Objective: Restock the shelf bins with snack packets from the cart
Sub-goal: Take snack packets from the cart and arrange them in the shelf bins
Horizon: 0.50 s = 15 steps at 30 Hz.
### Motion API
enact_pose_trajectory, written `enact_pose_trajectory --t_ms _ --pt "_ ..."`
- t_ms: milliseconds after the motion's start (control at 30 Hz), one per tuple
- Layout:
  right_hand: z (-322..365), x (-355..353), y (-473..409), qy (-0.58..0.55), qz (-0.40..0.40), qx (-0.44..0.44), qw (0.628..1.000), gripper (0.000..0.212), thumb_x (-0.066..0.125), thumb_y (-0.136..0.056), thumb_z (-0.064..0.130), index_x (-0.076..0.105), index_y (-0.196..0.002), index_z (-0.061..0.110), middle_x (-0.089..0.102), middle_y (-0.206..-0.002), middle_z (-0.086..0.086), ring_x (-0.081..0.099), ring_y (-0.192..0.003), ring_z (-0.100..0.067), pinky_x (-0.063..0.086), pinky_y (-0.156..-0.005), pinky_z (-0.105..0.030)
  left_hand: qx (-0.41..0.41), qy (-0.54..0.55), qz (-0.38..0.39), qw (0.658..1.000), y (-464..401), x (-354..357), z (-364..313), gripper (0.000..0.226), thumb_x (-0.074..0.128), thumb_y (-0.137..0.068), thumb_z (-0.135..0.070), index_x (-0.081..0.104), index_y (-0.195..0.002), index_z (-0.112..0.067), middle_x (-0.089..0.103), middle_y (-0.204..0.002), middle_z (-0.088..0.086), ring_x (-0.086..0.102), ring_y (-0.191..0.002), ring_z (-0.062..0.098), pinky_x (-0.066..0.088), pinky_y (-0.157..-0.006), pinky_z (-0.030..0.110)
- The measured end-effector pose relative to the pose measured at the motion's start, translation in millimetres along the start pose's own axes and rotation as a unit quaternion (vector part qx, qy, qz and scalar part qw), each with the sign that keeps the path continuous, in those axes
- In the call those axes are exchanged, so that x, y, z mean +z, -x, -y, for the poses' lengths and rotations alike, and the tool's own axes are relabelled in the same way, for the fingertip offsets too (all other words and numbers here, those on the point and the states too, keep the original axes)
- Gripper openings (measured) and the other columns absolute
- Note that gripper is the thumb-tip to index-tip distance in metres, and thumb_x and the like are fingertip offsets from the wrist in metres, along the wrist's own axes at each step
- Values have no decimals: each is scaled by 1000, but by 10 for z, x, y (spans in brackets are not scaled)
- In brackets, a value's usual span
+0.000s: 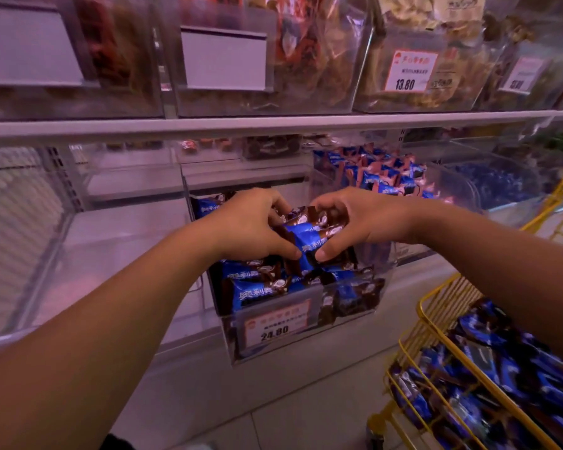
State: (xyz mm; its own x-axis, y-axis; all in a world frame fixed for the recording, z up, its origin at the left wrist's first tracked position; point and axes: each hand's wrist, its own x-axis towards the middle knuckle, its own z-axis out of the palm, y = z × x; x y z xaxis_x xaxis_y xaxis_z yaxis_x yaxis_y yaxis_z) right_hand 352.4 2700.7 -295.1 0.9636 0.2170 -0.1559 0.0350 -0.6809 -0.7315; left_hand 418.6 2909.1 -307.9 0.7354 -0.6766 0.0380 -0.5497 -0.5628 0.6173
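Here, a bunch of blue-and-brown snack packets (309, 235) is clamped between the two hands, directly over the clear bin (306, 332). The left hand (251, 225) is curled round the bunch from nine o'clock, the right hand (361, 219) from three o'clock, and the thumbs are closed underneath so that nothing slips out. The bunch is judged to be held from both sides because several loose packets cannot be carried in one hand; it is kept low over the pile, seemingly so that it can be let down and not dropped.

Below the hands, at six o'clock, the bin is seen already well filled with like packets, and a price label (275, 323) marked 24.80 is fixed to its front wall. At one o'clock from the hands a neighbouring bin (449, 186) of blue packets is seen. At four to five o'clock, lower right, the yellow wire cart (436, 306) is parked, with many packets left in it, so the restocking is judged unfinished.
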Motion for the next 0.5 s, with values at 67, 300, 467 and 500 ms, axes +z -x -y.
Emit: enact_pose_trajectory --t_ms 67,300,467,500 --pt "18 64 -59 57 0 3 998 55 89 -70 17 64 -119 19 71 -111 2 68 -99 -7 56 -82 -18 9 -66 -1 998 -11 4 35 65 86 -70 -34 57 -127 -25 63 -117 -8 60 -93 5 43 -68 16" --pt "22 156 -147 202 -13 -6 979 86 91 -66 37 50 -141 25 55 -136 5 52 -119 -10 42 -87 -14 22 -145 -1 989 8 -5 37 50 76 -72 -56 68 -113 -29 51 -107 -16 49 -91 2 38 -68 17" --pt "26 147 -62 211 -47 6 976 91 92 -63 37 49 -142 22 58 -130 7 57 -94 2 47 -70 -7 24 -192 36 980 38 35 18 63 70 -72 -67 65 -121 -27 61 -118 -7 57 -102 11 51 -89 34" --pt "41 111 -39 223 -42 23 974 86 91 -64 37 53 -140 20 61 -127 7 59 -92 1 50 -71 -10 21 -200 41 979 39 45 25 63 70 -74 -66 63 -123 -26 61 -122 -6 57 -105 13 50 -91 34"
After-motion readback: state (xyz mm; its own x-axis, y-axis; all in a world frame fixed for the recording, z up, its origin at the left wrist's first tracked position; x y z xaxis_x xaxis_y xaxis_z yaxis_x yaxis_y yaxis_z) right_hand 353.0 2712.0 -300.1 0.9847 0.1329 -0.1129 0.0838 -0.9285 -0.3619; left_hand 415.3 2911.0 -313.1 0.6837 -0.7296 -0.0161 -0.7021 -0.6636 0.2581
